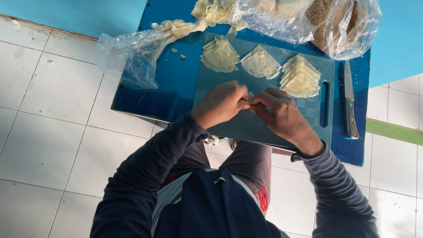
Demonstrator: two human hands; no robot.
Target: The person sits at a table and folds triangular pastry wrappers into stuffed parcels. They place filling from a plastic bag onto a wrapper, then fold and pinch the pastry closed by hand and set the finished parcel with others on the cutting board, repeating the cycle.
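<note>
Bare cutting board (220,83) left of the hands; dough stacks (260,61) crowd the far edge.

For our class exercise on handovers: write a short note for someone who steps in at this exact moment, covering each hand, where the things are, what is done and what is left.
Left hand and right hand: fingertips together over the cutting board, pinching a small pale piece, mostly hidden.
Things: three stacks of wedge-cut pastry sheets along the board's far edge; knife lying to the right on the blue table; scraps and plastic bags beyond.
Done: sheets cut and stacked.
Left: the stacks are untouched; only one piece is in hand.
</note>
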